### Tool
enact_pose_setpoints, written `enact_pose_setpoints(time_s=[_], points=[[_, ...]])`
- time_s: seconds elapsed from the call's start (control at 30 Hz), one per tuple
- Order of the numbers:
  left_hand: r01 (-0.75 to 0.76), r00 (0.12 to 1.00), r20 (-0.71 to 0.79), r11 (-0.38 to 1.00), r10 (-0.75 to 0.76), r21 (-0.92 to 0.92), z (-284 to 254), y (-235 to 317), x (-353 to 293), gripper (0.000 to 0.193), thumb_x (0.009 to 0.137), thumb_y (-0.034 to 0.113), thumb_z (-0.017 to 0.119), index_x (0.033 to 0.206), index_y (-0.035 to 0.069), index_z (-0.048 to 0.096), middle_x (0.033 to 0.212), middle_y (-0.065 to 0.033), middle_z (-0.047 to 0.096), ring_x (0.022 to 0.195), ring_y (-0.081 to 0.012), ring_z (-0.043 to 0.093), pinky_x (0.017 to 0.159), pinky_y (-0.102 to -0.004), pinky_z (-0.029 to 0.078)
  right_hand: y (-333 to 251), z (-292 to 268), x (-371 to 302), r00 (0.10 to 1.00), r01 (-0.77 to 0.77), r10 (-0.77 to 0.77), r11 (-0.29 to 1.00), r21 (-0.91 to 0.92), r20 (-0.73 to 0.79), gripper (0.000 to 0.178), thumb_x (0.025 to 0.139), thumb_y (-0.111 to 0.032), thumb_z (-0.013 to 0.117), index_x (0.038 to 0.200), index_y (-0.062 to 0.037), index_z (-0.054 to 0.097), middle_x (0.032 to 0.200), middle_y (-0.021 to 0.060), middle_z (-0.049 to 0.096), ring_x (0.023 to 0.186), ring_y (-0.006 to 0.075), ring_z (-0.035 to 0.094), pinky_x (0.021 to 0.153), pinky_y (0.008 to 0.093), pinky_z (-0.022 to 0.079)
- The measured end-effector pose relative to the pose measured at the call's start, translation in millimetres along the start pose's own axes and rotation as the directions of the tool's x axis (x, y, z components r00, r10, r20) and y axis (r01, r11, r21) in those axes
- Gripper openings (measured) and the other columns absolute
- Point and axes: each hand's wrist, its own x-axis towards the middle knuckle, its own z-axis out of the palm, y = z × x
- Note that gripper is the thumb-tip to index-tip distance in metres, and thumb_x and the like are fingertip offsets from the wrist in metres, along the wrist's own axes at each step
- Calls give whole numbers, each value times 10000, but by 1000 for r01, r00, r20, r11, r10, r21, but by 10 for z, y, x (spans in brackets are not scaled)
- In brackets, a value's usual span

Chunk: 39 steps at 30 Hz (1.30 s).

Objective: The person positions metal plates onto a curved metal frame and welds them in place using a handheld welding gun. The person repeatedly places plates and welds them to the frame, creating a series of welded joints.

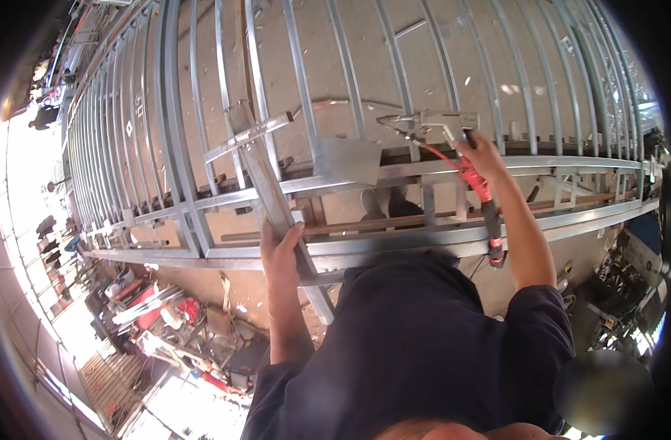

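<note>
Head view: a diagonal steel bar [277, 198] lying across the metal gate frame [423, 242] is clasped by the left hand [280, 253]. The right hand [482, 155] is closed around a red-handled tool [476, 180], probably a welding torch, at the frame's upper rail.

You've got a concrete floor [365, 66] carrying a big grey steel gate frame [203, 183], bars running 6 to 12 o'clock. At 7 o'clock, scrap metal & red tools [159, 312] piled on the floor.
</note>
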Motion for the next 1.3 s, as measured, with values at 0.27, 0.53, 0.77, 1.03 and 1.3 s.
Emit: enact_pose_setpoints(time_s=[0.27, 0.53, 0.77, 1.03, 1.3], points=[[-3, 998, -57, 1000, 3, 1, -286, 128, 326, 391, 894, 69, 702, 1262, 14, 582, 937, -53, 619, 810, -159, 613, 710, -304, 523, -668, 996, -569, 804, 458, -589, 705, -542, -86, 543, 912, -342, 746, 1370, -83, 608, 1398, 153, 612, 1166, 388, 659, 919, 461, 566], [-159, 979, 128, 987, 159, -14, -76, 820, 861, 404, 896, 79, 704, 1274, 6, 578, 952, -57, 623, 829, -169, 621, 736, -330, 515, -1520, 2171, -201, 915, 402, -290, 617, -677, 279, 620, 926, -369, 714, 1451, -123, 494, 1284, 138, 637, 1035, 353, 705, 813, 472, 593], [-253, 938, 229, 966, 259, -53, 965, 1053, 2061, 529, 869, 141, 792, 1301, -35, 541, 1005, -95, 669, 876, -172, 641, 777, -343, 518, -1286, 1401, -644, 991, 137, -133, 928, -346, 33, 305, 945, -352, 692, 1097, -91, 726, 890, 156, 734, 832, 300, 719, 729, 434, 543], [-263, 953, 206, 945, 223, 193, 1945, 603, 2998, 541, 853, 182, 805, 1267, -39, 535, 1153, -153, 670, 980, -250, 661, 846, -410, 540, -781, 754, -958, 990, -64, 95, 965, 254, -109, 181, 970, -136, 735, 1081, 4, 709, 824, -45, 638, 706, 24, 539, 602, 224, 427], [-70, 980, 198, 969, 22, 235, 2052, -32, 3109, 431, 891, 192, 765, 1216, 4, 553, 1057, -104, 649, 892, -180, 602, 760, -381, 510, -937, 608, -731, 992, 35, -5, 970, 239, -126, 142, 969, -103, 745, 1070, -9, 713, 775, -54, 620, 655, 19, 505, 579, 203, 402]])
